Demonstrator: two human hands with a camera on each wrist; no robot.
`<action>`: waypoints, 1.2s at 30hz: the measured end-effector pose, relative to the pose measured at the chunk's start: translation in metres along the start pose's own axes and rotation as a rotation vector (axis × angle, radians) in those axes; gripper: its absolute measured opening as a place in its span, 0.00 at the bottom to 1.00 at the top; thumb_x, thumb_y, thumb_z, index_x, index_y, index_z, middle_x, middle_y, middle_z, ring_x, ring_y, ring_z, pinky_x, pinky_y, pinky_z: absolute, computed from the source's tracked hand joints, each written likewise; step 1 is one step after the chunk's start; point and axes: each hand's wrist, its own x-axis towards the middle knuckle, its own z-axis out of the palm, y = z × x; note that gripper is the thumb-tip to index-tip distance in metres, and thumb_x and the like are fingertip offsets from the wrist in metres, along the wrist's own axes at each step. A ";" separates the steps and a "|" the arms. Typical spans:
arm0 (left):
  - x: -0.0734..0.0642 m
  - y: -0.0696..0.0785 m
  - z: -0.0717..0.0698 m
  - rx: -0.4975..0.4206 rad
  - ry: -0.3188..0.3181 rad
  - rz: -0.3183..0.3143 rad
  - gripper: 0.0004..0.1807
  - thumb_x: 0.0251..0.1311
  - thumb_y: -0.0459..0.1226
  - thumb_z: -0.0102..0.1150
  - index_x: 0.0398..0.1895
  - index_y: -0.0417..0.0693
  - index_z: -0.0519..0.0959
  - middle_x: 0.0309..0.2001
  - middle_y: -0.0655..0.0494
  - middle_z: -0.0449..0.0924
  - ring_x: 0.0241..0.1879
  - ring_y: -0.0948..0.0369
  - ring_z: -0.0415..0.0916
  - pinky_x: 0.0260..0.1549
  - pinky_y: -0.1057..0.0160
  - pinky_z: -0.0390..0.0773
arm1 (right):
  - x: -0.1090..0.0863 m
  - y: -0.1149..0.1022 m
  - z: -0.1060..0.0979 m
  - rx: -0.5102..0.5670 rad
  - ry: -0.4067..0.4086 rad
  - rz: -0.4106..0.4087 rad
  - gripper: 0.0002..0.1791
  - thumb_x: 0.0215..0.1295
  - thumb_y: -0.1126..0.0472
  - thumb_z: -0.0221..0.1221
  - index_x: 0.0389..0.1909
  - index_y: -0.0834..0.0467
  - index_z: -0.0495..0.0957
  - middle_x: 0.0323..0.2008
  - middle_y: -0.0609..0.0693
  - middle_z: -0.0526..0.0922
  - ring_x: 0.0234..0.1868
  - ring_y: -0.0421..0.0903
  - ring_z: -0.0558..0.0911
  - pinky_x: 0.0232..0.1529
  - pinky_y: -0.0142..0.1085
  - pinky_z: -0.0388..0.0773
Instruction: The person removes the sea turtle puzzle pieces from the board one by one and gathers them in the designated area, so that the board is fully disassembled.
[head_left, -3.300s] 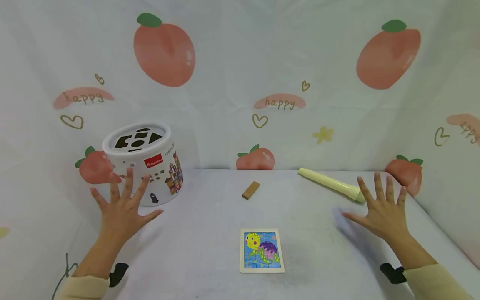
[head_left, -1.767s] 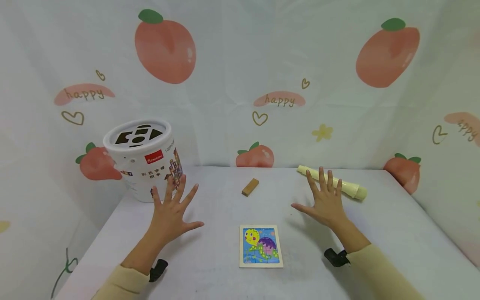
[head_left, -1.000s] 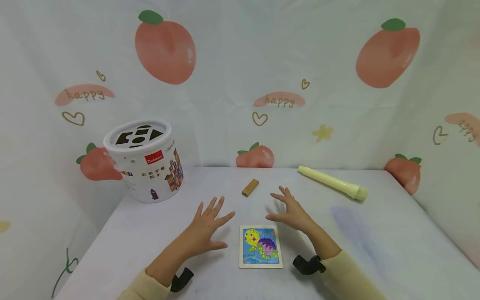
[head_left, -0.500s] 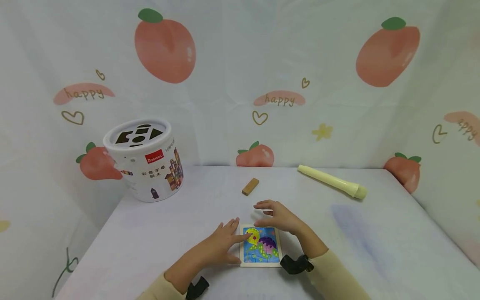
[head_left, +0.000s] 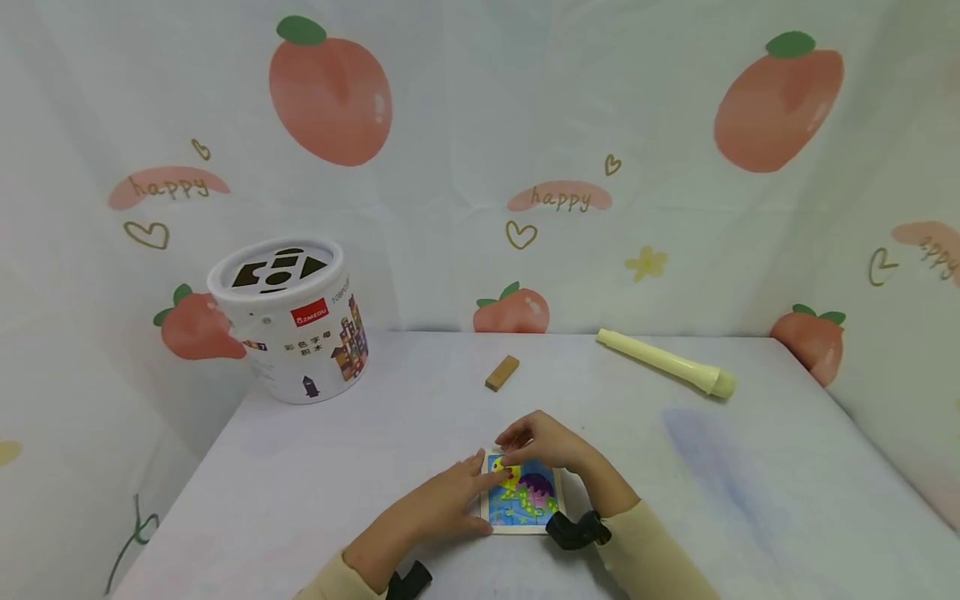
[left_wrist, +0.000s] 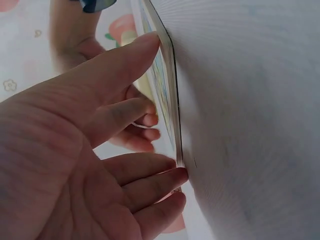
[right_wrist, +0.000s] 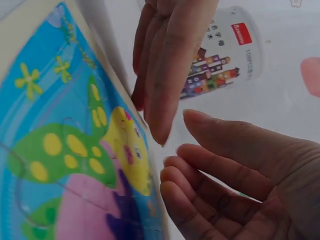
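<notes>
1. Right hand (head_left: pixel 551 442) has lowered toward the left hand (head_left: pixel 446 498) since half a second ago; the turtle puzzle (head_left: pixel 525 504) lies between them, unshifted.
2. Left: released, index finger over the puzzle, thumb at its near-left corner.
3. Right: released, fingers loosely bent over the far edge.
4. White tabletop (head_left: pixel 420 417) spans the gap to the wooden block (head_left: pixel 502 372) beyond.

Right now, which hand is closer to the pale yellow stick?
The right hand: it is at the far edge of the puzzle, left of the pale yellow stick and nearer the person. The left hand is at the puzzle's left side, farther off.
</notes>
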 end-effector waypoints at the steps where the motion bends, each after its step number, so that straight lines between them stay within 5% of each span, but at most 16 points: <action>1: 0.000 0.000 0.000 0.004 0.004 0.003 0.37 0.50 0.52 0.65 0.66 0.63 0.65 0.71 0.41 0.55 0.69 0.46 0.57 0.61 0.47 0.67 | 0.000 0.001 0.001 0.003 -0.001 0.005 0.14 0.54 0.64 0.65 0.42 0.66 0.81 0.36 0.55 0.84 0.33 0.40 0.78 0.39 0.32 0.80; 10: -0.003 0.000 -0.001 0.038 0.030 0.050 0.33 0.51 0.53 0.63 0.61 0.55 0.72 0.69 0.39 0.58 0.67 0.47 0.59 0.60 0.49 0.68 | 0.000 0.005 0.009 -0.058 0.014 0.004 0.11 0.53 0.67 0.65 0.38 0.65 0.82 0.32 0.51 0.83 0.29 0.38 0.77 0.32 0.28 0.78; 36: 0.000 -0.002 0.001 0.044 -0.004 0.041 0.33 0.49 0.51 0.65 0.62 0.60 0.71 0.70 0.42 0.56 0.69 0.48 0.57 0.59 0.49 0.70 | -0.001 0.001 0.017 -0.212 0.004 -0.133 0.08 0.60 0.69 0.59 0.40 0.66 0.81 0.35 0.51 0.74 0.32 0.37 0.75 0.33 0.23 0.74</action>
